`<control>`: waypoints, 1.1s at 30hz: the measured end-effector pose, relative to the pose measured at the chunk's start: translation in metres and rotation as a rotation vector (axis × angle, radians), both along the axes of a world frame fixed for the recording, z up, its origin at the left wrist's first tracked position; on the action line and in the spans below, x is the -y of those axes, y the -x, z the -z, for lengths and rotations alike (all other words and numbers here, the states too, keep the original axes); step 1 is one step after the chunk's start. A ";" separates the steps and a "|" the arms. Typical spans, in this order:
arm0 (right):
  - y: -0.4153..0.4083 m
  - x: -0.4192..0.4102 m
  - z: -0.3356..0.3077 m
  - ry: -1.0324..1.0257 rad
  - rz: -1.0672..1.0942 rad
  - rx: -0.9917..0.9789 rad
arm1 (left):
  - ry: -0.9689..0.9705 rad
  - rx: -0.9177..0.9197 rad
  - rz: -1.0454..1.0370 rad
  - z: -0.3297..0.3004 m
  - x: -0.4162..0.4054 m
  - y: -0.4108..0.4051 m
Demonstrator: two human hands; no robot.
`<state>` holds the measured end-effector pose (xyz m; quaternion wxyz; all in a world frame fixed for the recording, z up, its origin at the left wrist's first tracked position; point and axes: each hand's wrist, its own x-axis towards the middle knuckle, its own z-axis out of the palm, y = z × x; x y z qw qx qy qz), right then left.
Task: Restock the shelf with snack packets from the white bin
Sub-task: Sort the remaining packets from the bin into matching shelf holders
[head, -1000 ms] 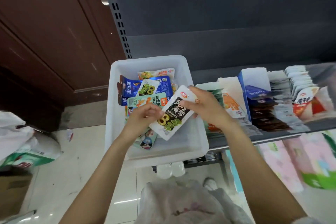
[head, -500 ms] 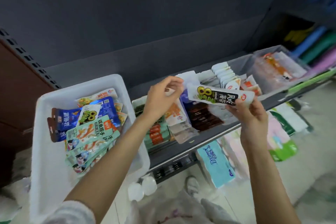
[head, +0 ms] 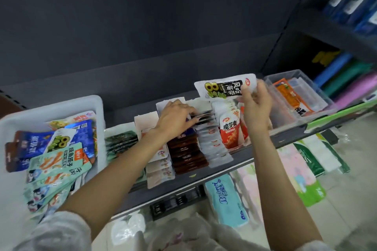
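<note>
The white seaweed packet (head: 225, 89), lifted from the white bin (head: 61, 106), was pinched by the right hand (head: 256, 108) above the shelf (head: 265, 144) while rows were parted by the left hand's (head: 173, 118) spread fingers, so placement seemed imminent.

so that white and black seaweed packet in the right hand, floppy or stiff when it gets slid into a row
Probably semi-stiff: the seaweed packet juts out nearly flat though the right hand pinches only one end. Its glossy film looks slippery. It seems light and thin, so the left hand parting the shelf packets likely helps.

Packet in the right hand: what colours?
White packet with black and green print; head view.
</note>
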<state>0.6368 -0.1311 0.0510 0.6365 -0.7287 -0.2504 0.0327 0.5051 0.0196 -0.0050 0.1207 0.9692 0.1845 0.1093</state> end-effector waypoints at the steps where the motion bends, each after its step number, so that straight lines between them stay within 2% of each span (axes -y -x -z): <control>1: -0.006 -0.007 0.001 0.090 -0.054 0.127 | 0.016 0.028 0.003 0.000 0.000 0.001; 4: -0.019 -0.031 0.005 0.352 -0.266 0.507 | 0.056 0.106 -0.025 0.000 0.004 0.004; 6: -0.021 -0.046 0.012 0.496 -0.367 0.650 | 0.068 0.116 -0.056 0.002 0.006 0.004; 9: -0.020 -0.060 0.020 0.620 -0.505 0.704 | 0.091 0.114 -0.091 0.003 0.008 0.005; 13: -0.019 -0.063 0.021 0.574 -0.476 0.759 | 0.132 0.133 -0.102 0.003 0.010 0.008; 17: -0.014 -0.064 0.036 0.798 -0.510 0.808 | 0.158 0.135 -0.110 0.003 0.012 0.010; 22: -0.008 -0.053 0.038 0.702 -0.422 0.850 | 0.164 0.144 -0.116 -0.008 0.010 0.023; 26: 0.036 -0.044 0.015 0.434 -0.386 0.737 | 0.184 0.383 -0.262 -0.037 0.015 0.074; 30: 0.114 -0.049 0.004 0.262 -0.638 0.574 | 0.254 0.565 -0.421 -0.052 0.017 0.166; 33: 0.178 -0.066 0.010 0.235 -0.853 0.480 | 0.331 0.482 -0.448 -0.047 0.002 0.253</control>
